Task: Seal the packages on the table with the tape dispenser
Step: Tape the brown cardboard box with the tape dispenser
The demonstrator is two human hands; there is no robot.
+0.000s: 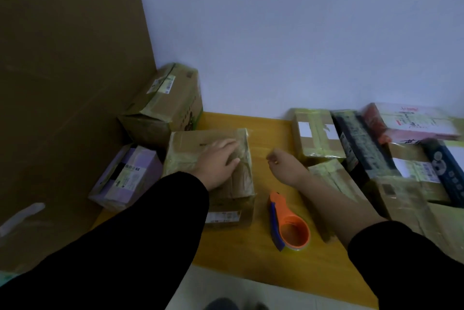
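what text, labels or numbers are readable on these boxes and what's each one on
Nothing can be read for certain; the picture is blurred.
Centre box: small dark print on top and a front sticker, both unreadable.
Purple box: barcode label, unreadable.
Far-left box: shipping label, unreadable.
White and red package: red and dark print, unreadable.
Tape dispenser: no text visible.

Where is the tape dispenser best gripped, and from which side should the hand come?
Grip the tape dispenser around its round orange ring, coming from the right with the right hand. It lies flat, ring opening up, and the blue cutter part runs along its left edge, so that side is probably better avoided.
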